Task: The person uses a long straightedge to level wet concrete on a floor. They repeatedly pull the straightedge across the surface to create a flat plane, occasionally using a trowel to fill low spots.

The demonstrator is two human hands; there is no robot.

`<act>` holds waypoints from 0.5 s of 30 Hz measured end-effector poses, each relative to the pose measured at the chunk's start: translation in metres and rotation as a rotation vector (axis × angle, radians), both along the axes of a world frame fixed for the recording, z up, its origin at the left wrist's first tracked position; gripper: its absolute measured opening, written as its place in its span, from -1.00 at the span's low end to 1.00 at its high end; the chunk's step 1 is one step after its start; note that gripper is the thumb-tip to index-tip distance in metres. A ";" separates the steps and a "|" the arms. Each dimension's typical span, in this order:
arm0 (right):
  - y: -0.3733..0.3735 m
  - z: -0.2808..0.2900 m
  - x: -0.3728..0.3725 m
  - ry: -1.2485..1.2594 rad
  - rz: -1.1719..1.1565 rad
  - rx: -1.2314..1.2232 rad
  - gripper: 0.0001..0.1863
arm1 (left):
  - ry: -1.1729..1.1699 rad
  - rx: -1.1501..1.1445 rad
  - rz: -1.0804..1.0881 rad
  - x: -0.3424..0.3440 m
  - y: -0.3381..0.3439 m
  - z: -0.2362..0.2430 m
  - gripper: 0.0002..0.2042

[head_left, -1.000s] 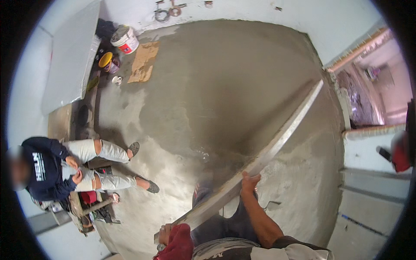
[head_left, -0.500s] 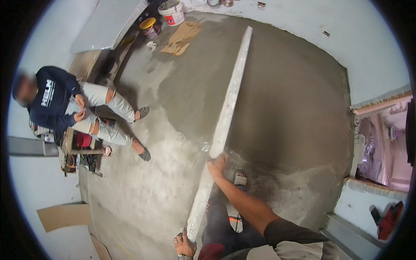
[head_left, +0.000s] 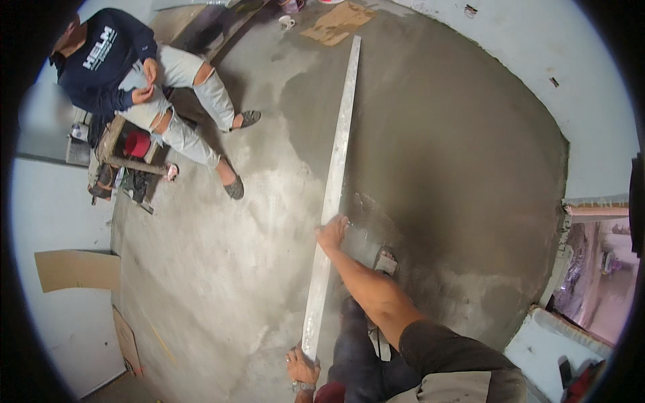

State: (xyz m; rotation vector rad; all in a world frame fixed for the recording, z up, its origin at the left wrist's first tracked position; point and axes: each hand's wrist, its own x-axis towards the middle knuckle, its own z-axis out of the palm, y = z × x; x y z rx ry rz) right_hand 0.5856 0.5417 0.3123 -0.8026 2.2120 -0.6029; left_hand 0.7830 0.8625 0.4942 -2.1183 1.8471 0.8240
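Observation:
A long, straight, pale grey screed bar stretches from close to my body out across the floor, smeared with cement. My right hand is wrapped round the bar near its middle, its arm reaching in from the lower right. At the bar's near end, my left hand grips it, with a ring and a wristwatch showing. The far end of the bar tapers away over damp, darker mortar, which spreads mostly to the right of it. Paler, drier floor lies to the left.
A seated person in a dark hoodie and torn pale trousers is at the upper left, feet on the floor. Flattened cardboard lies at the far end, another piece by the left wall. A low opening is at the right.
My view has shifted, so the room appears moved. The bar has swung slightly, its far end further left relative to the mortar. Both hands keep their hold.

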 end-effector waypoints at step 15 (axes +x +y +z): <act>0.250 0.035 -0.174 -0.014 0.385 0.191 -0.10 | 0.092 -0.218 0.029 0.018 0.049 -0.061 -0.31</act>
